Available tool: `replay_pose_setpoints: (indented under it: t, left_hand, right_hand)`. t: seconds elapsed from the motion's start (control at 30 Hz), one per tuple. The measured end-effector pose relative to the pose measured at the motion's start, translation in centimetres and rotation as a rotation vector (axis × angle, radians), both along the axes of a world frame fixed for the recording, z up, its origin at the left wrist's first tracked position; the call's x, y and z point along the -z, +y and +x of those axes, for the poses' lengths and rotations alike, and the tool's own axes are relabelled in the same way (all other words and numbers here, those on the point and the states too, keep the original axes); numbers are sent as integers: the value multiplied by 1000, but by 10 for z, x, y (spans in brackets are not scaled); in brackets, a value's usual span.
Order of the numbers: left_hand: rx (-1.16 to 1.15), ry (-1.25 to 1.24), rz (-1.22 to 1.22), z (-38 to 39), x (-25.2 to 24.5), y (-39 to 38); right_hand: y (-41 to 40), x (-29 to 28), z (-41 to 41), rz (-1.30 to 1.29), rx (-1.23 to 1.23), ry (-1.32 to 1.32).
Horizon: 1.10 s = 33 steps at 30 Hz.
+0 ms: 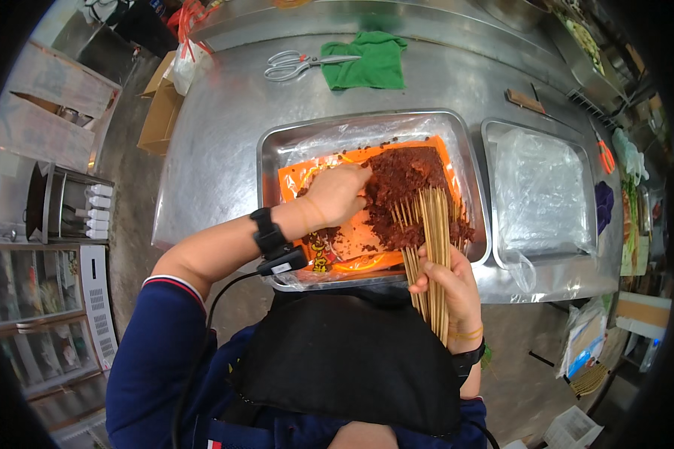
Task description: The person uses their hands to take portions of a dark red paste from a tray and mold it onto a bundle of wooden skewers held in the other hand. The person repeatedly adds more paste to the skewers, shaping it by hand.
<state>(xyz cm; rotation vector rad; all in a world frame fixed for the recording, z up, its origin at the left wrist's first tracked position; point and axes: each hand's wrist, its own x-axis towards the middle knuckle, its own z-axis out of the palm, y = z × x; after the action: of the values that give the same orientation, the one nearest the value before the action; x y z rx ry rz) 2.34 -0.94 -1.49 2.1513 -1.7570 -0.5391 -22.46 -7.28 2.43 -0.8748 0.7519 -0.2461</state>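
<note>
In front of me a metal tray (pixel 476 168) holds clear plastic and an orange printed bag (pixel 297 175). Dark red minced meat or paste (pixel 407 168) lies heaped on the bag. My right hand (pixel 452 278) grips a bundle of thin wooden skewers (pixel 437 247), whose upper ends reach over the red heap. A few separate skewers slant beside the bundle, partly in the red stuff. My left hand (pixel 337 196) is at the left edge of the heap, palm down with bent fingers. Its fingertips are partly hidden, so whether they pinch anything cannot be told.
To the right stands a second metal tray (pixel 490 191) lined with clear plastic. Metal scissors (pixel 292 66) lie partly on a green cloth (pixel 379 62) at the back. A wooden-handled tool (pixel 524 101) and orange-handled scissors (pixel 605 157) lie right. A cardboard box (pixel 160 126) stands left of the table.
</note>
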Motion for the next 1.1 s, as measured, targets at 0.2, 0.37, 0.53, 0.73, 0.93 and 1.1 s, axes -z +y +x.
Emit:
replay_pose_setpoints:
  t: [0.2,0.37,0.53,0.73,0.93,1.1]
  left_hand:
    - [-6,-31,40,-3,18,-9]
    - [-159,321,51,14,12,5]
    - [-507,1204,7,12,-7,23]
    - [-483,1176,-16,4,-13,29]
    - [-146,-115,-28,20,-4,35]
    - [138,-142,282,38,-11,27]
  right_hand:
    - [-1,0,-1,-9,-6,6]
    - [-2,-1,-1,-10,-26,11]
    - [2,-3,2,-38,-51,24]
    - [4,-1,1,-42,-38,22]
    - [5,-1,0,-54,-42,26]
    - [4,-2,1,-38,-39,20]
